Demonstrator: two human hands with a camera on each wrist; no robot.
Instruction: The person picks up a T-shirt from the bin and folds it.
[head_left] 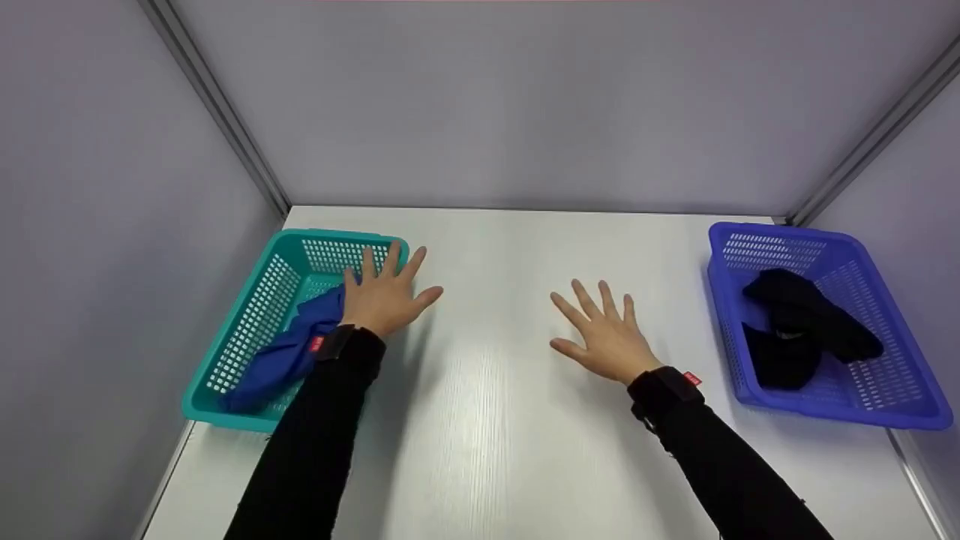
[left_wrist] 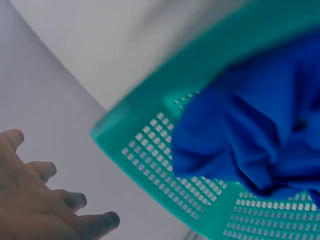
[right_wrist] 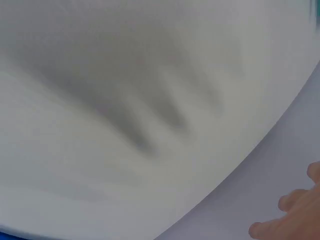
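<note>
My left hand (head_left: 381, 298), fingers spread and straight, hovers over the right side of a green perforated basket (head_left: 196, 390) and holds nothing. Inside that basket lies a crumpled blue cloth (head_left: 281, 360), partly hidden behind my left wrist; the left wrist view shows the blue fabric (left_wrist: 240, 135) in loose folds against the basket's mesh. My right hand (head_left: 609, 341) is spread out flat above the white table, between the middle and the blue-purple basket (head_left: 832, 416), with nothing in it. In the right wrist view its fingers (right_wrist: 295, 200) show at the lower right and a hand shadow falls on the tabletop.
Two black cloth pieces (head_left: 814, 315) lie in the blue-purple basket at the right of the table. The white table (head_left: 480, 420) spans between the two baskets. Grey panels (head_left: 495, 105) enclose it at the back and on both sides.
</note>
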